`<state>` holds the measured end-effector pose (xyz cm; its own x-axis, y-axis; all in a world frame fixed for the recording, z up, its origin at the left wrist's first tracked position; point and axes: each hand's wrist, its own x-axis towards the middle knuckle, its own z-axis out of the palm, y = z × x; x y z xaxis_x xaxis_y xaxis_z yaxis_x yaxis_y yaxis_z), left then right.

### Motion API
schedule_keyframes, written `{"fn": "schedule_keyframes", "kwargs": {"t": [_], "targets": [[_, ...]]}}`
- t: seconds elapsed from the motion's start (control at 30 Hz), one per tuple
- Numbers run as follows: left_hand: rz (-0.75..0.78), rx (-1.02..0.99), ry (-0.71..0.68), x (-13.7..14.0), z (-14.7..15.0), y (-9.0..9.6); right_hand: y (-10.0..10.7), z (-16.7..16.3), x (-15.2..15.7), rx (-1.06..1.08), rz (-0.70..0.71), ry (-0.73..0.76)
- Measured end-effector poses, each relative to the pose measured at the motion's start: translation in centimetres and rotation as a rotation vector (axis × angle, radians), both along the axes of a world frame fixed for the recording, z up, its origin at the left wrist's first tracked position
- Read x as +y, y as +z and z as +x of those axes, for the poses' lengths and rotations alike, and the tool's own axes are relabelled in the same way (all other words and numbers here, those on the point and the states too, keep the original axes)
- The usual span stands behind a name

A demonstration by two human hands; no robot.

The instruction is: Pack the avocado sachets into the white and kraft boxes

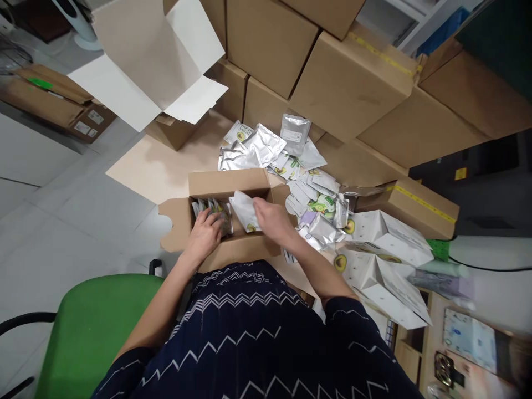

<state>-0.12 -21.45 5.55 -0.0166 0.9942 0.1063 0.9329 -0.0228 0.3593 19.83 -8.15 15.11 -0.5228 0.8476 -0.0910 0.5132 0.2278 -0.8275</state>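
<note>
An open brown cardboard box (228, 184) lies in front of my body, its flaps folded outward. A row of upright sachets (224, 215) fills its left part. My left hand (205, 230) rests over those sachets, fingers apart and slightly bent on their tops. Pinched in my right hand (272, 220) is a white sachet (244, 209) with an avocado picture near its lower edge. It is held tilted over the right part of the box. Just beyond and to the right lies a loose heap of silver and white sachets (264, 145), some printed with avocados.
Large brown cartons (270, 47) are stacked behind the table (166, 172). An open white-lined box (141, 61) stands at the back left. White avocado-printed boxes (386, 238) sit on the right. A green chair (103, 327) is at my left.
</note>
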Motion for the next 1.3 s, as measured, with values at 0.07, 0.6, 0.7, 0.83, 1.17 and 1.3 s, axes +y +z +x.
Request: {"fn": "schedule_keyframes", "kwargs": {"t": [0.07, 0.6, 0.7, 0.83, 1.17, 1.3], "targets": [[0.007, -0.019, 0.006, 0.0, 0.1, 0.0, -3.1, -2.6, -0.5, -0.125, 0.03, 0.042], [-0.123, -0.064, -0.058, 0.7, 0.7, 0.3, 0.2, 4.2, 5.1, 0.166, -0.418, 0.152], [-0.125, -0.07, -0.051, 0.7, 0.7, 0.1, -1.1, 10.1, 12.0, 0.011, 0.039, -0.464], [-0.101, -0.086, -0.036, 0.7, 0.7, -0.1, -7.0, 15.5, 18.4, -0.789, 0.162, -0.525], [-0.122, -0.067, -0.017, 0.7, 0.7, 0.2, -8.0, 16.6, 19.2, -1.043, 0.183, -0.35], [-0.134, -0.066, -0.013, 0.7, 0.8, -0.1, -0.7, 16.7, 15.8, -0.811, 0.431, -0.58]]}}
